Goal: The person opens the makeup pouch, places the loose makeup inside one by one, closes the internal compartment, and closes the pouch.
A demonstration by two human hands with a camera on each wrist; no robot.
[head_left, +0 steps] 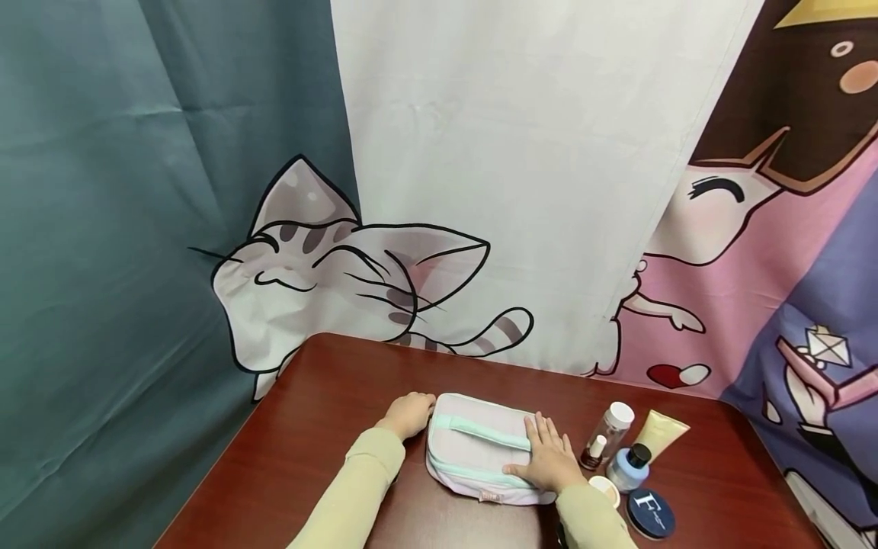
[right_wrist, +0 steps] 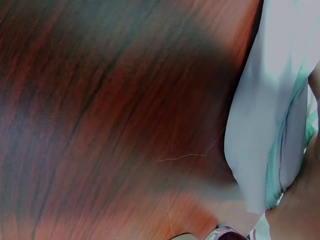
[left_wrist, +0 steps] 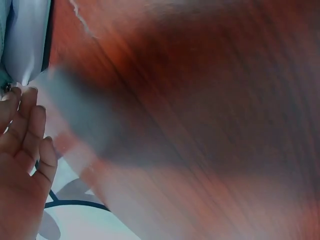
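Note:
A pale pink zip pouch (head_left: 480, 476) with mint trim and a mint handle strap (head_left: 487, 433) lies on the table. My left hand (head_left: 408, 415) is at its far left corner. In the left wrist view, the left thumb and fingers (left_wrist: 30, 97) pinch a small zipper pull (left_wrist: 7, 88) at the pouch's edge. Spread fingers of my right hand (head_left: 549, 457) rest on the right part of the pouch's lid, by the end of the strap. The right wrist view shows the pouch's pale side wall (right_wrist: 255, 125) and mint zipper edge, with the hand at the right border.
Right of the pouch stand a clear bottle with a white cap (head_left: 620, 415), a small dark bottle (head_left: 592, 455), a blue bottle (head_left: 627, 470) and a yellow tube (head_left: 660, 435). A round navy case (head_left: 650, 513) and a small round jar (head_left: 605, 489) lie nearer. A printed curtain (head_left: 514, 191) hangs behind.

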